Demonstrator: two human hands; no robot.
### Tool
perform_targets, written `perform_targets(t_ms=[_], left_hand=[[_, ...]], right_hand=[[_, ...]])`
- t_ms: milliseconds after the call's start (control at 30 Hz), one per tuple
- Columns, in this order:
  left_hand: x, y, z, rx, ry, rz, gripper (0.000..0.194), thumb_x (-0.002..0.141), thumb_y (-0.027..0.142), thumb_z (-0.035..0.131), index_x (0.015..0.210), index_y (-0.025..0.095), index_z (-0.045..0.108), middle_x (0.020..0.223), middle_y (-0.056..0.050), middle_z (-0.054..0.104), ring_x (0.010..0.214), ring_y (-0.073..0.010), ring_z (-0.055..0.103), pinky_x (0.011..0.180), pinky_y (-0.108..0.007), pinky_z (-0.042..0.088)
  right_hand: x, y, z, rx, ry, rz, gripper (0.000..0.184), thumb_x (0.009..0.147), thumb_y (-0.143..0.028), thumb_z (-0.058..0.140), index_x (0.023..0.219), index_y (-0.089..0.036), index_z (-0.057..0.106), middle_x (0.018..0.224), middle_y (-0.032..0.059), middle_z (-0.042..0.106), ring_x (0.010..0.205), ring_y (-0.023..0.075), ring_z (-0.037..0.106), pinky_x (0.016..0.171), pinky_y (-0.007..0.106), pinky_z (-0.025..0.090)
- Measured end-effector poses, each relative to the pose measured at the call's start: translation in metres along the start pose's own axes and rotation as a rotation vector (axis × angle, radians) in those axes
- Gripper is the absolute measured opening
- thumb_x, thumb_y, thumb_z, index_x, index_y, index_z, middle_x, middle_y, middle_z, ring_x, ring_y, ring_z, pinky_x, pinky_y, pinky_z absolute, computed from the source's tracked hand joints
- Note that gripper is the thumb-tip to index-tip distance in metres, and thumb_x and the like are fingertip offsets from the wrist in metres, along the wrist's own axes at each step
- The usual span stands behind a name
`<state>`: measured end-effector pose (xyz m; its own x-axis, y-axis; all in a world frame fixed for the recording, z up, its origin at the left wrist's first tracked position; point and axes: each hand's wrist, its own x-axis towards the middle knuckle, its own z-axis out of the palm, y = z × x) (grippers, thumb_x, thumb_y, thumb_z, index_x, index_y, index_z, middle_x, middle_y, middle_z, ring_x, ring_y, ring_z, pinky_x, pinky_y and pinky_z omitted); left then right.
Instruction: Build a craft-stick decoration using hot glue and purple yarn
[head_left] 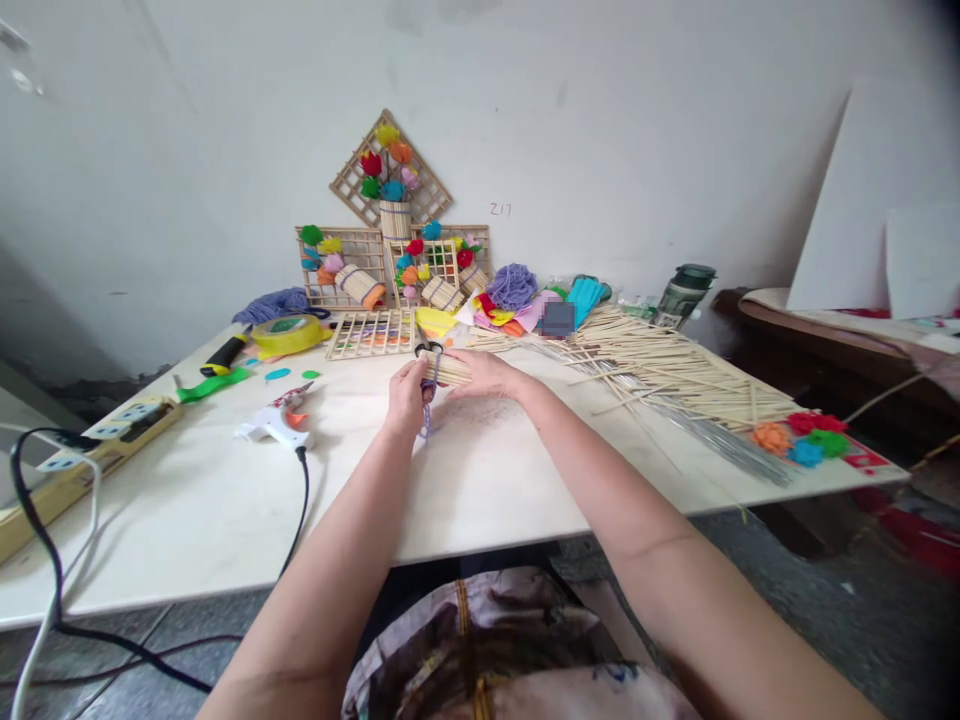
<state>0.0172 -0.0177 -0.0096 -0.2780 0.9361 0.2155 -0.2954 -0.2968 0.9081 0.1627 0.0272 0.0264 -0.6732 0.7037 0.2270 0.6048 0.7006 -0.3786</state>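
Between my two hands is a small bundle of short bamboo sticks (452,370), held just above the table. My left hand (408,392) is closed on its left end, where purple yarn (426,422) wraps the sticks and dangles below. My right hand (489,374) grips the right end, fingers partly hidden behind it. Black scissor handles (429,349) show just beyond the bundle; whether they touch my hands I cannot tell. Behind them lies a flat stick lattice (369,334). Finished lattice panels (352,245) with stick vases and colourful flowers lean on the wall.
At left lie a white glue gun (279,428) with a black cord, a power strip (127,430), a utility knife (225,354) and yellow tape (289,336). Loose sticks (675,370), wires (697,440) and crepe flowers (806,440) spread along the right. A dark bottle (684,295) stands behind.
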Motion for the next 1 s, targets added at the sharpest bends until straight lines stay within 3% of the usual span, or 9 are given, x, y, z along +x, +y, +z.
perform_targets(t_ms=[167,367,533,767,1000], left_hand=[[0.001,0.001,-0.007,0.101,-0.008,-0.035,0.036,0.072,0.048,0.057,0.059,0.016,0.049,0.042,-0.001,0.051,0.031,-0.0040,0.027,0.034,-0.020,0.014],[0.003,0.002,-0.010,0.133,0.018,-0.097,0.041,0.074,0.054,0.055,0.059,0.017,0.045,0.039,-0.001,0.048,0.030,-0.0036,0.025,0.034,-0.019,0.012],[-0.001,0.006,-0.007,0.109,-0.014,-0.170,0.036,0.069,0.049,0.063,0.064,0.017,0.047,0.041,0.002,0.047,0.031,-0.0024,0.024,0.034,-0.017,0.009],[-0.005,0.011,-0.003,0.071,-0.110,-0.229,0.036,0.060,0.040,0.075,0.063,0.015,0.049,0.041,0.006,0.040,0.032,-0.0008,0.023,0.033,-0.017,0.010],[-0.006,0.014,0.000,0.119,-0.082,-0.339,0.032,0.061,0.034,0.076,0.064,0.011,0.054,0.040,0.006,0.040,0.032,-0.0009,0.025,0.035,-0.018,0.009]], right_hand=[[-0.002,0.000,0.012,-0.039,0.077,0.081,0.079,0.065,-0.047,0.070,0.134,-0.020,0.043,0.129,0.0102,0.054,0.114,0.0259,0.053,0.093,0.035,0.042],[-0.006,0.004,0.018,-0.204,0.194,0.129,0.080,0.064,-0.046,0.072,0.135,-0.023,0.042,0.131,0.0102,0.049,0.120,0.0263,0.046,0.095,0.037,0.040],[-0.013,0.004,0.015,-0.336,0.280,0.123,0.082,0.065,-0.043,0.073,0.138,-0.027,0.037,0.120,0.0103,0.051,0.111,0.0267,0.047,0.090,0.037,0.042],[-0.018,0.002,0.015,-0.411,0.394,0.095,0.080,0.068,-0.036,0.073,0.139,-0.026,0.036,0.124,0.0124,0.045,0.112,0.0288,0.041,0.091,0.037,0.039],[-0.020,0.004,0.016,-0.439,0.434,0.092,0.081,0.066,-0.030,0.075,0.137,-0.021,0.036,0.122,0.0138,0.046,0.110,0.0290,0.040,0.093,0.039,0.037]])
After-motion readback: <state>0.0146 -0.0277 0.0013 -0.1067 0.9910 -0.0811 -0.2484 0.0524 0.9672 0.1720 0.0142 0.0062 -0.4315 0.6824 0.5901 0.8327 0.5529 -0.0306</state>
